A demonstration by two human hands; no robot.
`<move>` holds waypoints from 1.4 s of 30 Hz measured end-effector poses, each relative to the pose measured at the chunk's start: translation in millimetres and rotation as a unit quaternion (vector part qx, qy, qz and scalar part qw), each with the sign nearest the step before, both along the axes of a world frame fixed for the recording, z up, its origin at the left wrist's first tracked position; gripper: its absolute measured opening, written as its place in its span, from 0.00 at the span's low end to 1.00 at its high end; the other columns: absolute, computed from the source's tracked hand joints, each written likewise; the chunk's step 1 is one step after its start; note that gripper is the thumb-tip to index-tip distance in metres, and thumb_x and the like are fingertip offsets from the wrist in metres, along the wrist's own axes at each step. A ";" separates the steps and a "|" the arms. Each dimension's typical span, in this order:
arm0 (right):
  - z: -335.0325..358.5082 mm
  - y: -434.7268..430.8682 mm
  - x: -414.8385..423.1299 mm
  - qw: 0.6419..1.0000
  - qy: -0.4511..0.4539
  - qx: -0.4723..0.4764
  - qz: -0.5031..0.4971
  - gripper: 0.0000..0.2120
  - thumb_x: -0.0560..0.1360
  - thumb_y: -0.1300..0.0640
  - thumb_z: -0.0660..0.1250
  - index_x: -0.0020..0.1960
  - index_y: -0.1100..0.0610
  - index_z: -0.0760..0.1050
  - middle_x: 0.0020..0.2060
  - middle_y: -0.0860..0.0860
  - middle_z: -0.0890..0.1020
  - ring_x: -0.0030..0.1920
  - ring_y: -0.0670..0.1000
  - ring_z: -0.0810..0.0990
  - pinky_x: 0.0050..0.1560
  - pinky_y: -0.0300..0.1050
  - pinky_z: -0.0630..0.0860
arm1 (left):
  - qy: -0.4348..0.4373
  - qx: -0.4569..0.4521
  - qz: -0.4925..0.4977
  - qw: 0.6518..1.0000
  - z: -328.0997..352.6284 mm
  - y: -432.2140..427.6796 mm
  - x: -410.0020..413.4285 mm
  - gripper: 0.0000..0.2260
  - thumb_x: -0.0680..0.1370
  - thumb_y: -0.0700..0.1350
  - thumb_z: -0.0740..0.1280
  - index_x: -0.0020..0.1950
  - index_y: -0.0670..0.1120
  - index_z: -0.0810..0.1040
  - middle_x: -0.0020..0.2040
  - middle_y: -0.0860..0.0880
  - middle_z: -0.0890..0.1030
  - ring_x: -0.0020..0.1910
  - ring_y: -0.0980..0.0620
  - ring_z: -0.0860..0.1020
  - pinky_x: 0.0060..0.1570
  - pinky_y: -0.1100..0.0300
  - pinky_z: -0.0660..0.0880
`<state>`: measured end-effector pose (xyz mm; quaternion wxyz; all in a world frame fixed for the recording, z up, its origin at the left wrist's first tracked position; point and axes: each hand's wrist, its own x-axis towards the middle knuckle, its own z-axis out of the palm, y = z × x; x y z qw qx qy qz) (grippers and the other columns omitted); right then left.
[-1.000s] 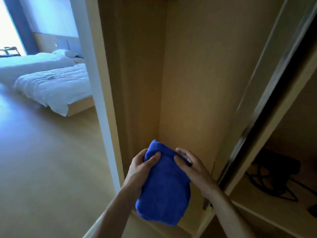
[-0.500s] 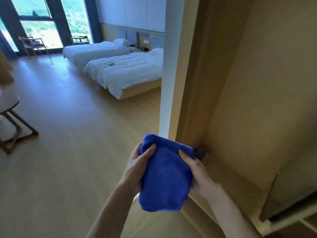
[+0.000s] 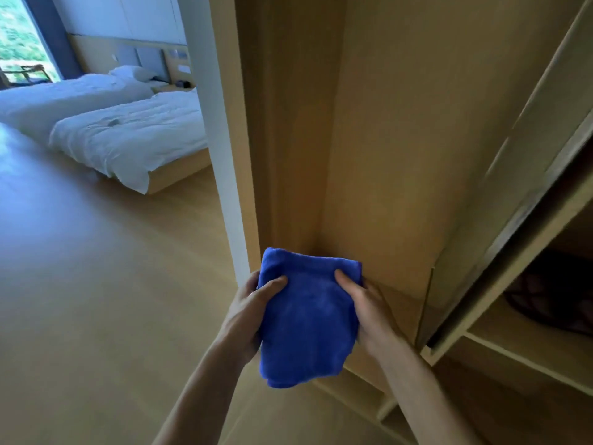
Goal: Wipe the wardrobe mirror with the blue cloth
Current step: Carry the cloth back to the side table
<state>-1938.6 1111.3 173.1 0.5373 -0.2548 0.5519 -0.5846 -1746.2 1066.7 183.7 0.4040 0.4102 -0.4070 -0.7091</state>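
A folded blue cloth [image 3: 308, 316] hangs low in the middle of the head view. My left hand [image 3: 247, 309] grips its left edge and my right hand [image 3: 369, 306] grips its right edge, thumbs on the front. Both hands hold it in front of an open wooden wardrobe compartment [image 3: 385, 139]. A sliding wardrobe door [image 3: 500, 175] with a pale glossy face stands at an angle to the right; I cannot tell if that face is the mirror.
A white wall edge [image 3: 221, 155] bounds the wardrobe on the left. Beyond it are a wooden floor [image 3: 80, 284] and two beds with white bedding [image 3: 128, 136]. To the lower right are wardrobe shelves [image 3: 529, 348] with a dark object [image 3: 552, 300] on one.
The view swung left toward the bedroom, then back right to the wardrobe. Both hands have kept their grip on the cloth, held at about the same height.
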 end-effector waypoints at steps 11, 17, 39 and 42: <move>23.5 56.2 -125.3 0.986 0.100 -0.018 -0.129 0.08 0.76 0.43 0.71 0.48 0.47 0.84 0.46 0.50 0.87 0.48 0.53 0.87 0.54 0.56 0.81 | 0.025 0.017 -0.215 0.976 7.0 21.9 -131.1 0.27 0.69 0.49 0.82 0.65 0.62 0.77 0.62 0.49 0.84 0.61 0.44 0.83 0.54 0.51 0.82; 20.3 110.3 -165.5 0.962 0.166 -0.006 -0.215 0.08 0.77 0.43 0.71 0.48 0.46 0.84 0.43 0.44 0.87 0.44 0.45 0.86 0.46 0.44 0.79 | 0.021 0.016 -0.295 0.955 0.5 40.9 -184.7 0.16 0.75 0.45 0.77 0.62 0.53 0.81 0.62 0.42 0.84 0.60 0.40 0.83 0.51 0.52 0.83; -17.9 204.1 -94.4 0.897 0.020 0.068 -0.437 0.28 0.68 0.35 0.76 0.66 0.41 0.77 0.61 0.42 0.83 0.61 0.47 0.82 0.67 0.52 0.76 | 0.049 0.057 -0.560 0.825 -33.1 44.7 -243.8 0.18 0.77 0.49 0.75 0.66 0.47 0.78 0.63 0.39 0.83 0.62 0.38 0.82 0.53 0.51 0.82; -22.8 223.1 -73.4 0.872 0.024 0.061 -0.484 0.21 0.74 0.42 0.74 0.64 0.44 0.78 0.59 0.46 0.84 0.60 0.49 0.83 0.66 0.54 0.76 | 0.050 0.066 -0.624 0.777 -42.8 58.5 -246.3 0.18 0.77 0.48 0.75 0.66 0.49 0.78 0.64 0.39 0.82 0.64 0.37 0.81 0.55 0.49 0.81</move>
